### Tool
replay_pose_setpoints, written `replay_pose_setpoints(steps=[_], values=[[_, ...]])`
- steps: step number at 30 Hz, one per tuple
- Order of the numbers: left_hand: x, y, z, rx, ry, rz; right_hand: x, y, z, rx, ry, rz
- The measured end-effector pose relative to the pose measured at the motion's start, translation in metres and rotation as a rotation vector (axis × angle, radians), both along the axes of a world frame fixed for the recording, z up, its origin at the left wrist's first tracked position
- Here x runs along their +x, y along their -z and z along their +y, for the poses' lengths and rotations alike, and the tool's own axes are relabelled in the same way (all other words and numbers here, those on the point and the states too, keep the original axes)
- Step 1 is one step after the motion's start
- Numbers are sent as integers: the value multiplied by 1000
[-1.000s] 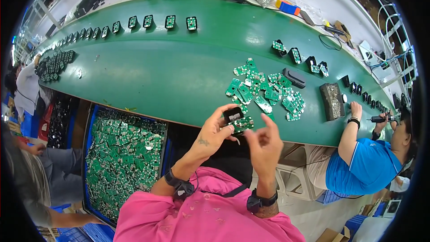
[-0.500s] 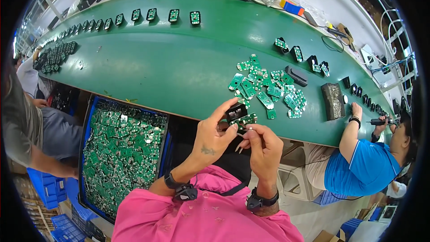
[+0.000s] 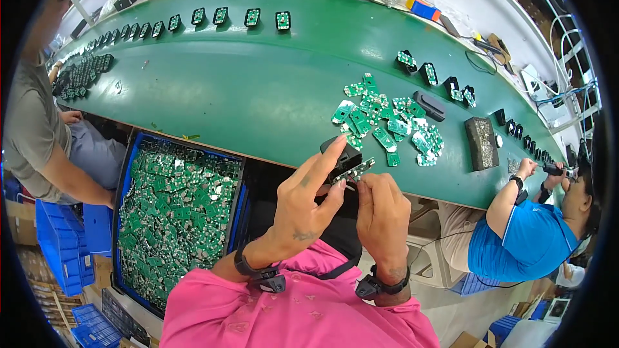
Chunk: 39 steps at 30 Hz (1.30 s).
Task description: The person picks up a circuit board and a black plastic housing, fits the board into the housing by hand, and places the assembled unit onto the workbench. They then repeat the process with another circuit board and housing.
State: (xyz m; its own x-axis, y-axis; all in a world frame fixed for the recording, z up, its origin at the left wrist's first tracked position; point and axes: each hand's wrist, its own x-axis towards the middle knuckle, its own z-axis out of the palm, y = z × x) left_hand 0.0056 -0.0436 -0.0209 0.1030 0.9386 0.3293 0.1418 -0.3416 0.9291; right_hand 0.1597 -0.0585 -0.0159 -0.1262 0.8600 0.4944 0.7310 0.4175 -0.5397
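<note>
My left hand [image 3: 303,203] grips a small black plastic housing [image 3: 343,154], index finger stretched along its top. My right hand [image 3: 382,209] pinches the edge of a small green circuit board [image 3: 356,170] that sits tilted against the housing's lower side. Both hands are raised in front of my chest, just short of the near edge of the green conveyor belt [image 3: 245,90]. A loose pile of green circuit boards [image 3: 387,122] lies on the belt just beyond my hands.
A blue bin [image 3: 174,212] full of green circuit boards stands at my lower left. Black housings with boards [image 3: 251,17] line the belt's far side. A person in grey [image 3: 39,129] sits left. A person in blue [image 3: 522,232] works at right.
My hands have closed together; the right hand came up to the housing and now pinches the board against it. The person in grey has come further into view at left.
</note>
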Motion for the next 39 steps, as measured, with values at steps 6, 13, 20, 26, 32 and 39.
replay_pose_setpoints(steps=[6, 13, 20, 26, 32, 39], values=[[0, -1, 2, 183, -33, 146, 2, -10, 1, -14, -48, -66], [-5, -6, 6, 301, 8, 381, 7, -18, -1, -119, -50, -106], [-5, -10, 6, 234, 85, 386, 10, -21, -1, -161, -79, -109], [-2, -1, 6, 240, 104, 374, 8, -14, -2, -180, -47, -70], [1, 8, 5, 139, 94, 337, 10, 8, 6, -189, -53, 3], [-8, 1, 8, -115, 160, -68, 25, 19, 3, -275, 132, 326]])
